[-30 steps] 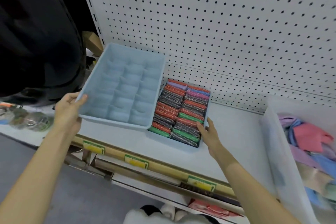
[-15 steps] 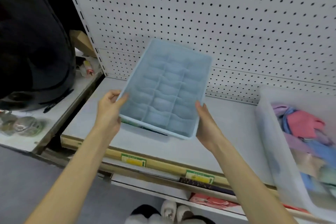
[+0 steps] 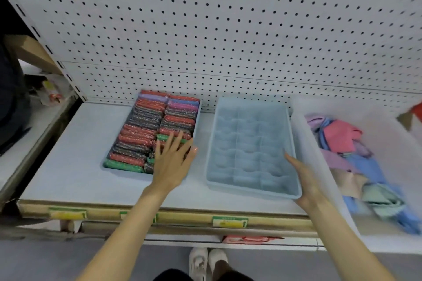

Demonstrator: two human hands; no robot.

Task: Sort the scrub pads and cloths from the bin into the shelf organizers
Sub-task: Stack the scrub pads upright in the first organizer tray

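The green and yellow labels [image 3: 229,221] are being carried along the front edge of the shelf [image 3: 75,143], and their writing is being blurred past reading. The filled organizer [image 3: 198,118] is being kept left of the shelf's middle, with its far end against the pegboard [image 3: 205,29]. It is being packed in two rows with glittery scrub pads [image 3: 141,134] in red, black, green, purple and blue. The left hand [image 3: 173,157] is being laid flat over the pads at that organizer's near right corner, with its fingers straight and spread. Just to the right, and apart from it, the empty organizer [image 3: 249,143] is being rested on the shelf. Its near right corner is being held by the right hand [image 3: 303,182]; the thumb is lying along the right rim and the other fingers are being hidden by the corner. Close against that rim, the clear bin [image 3: 303,139] is being stood at the shelf's right end, with pink, blue, purple and pale green cloths [image 3: 340,137] being heaped inside it. Red packets [image 3: 251,239] are being glimpsed on the lower shelf, and white shoes [image 3: 207,262] on the floor below
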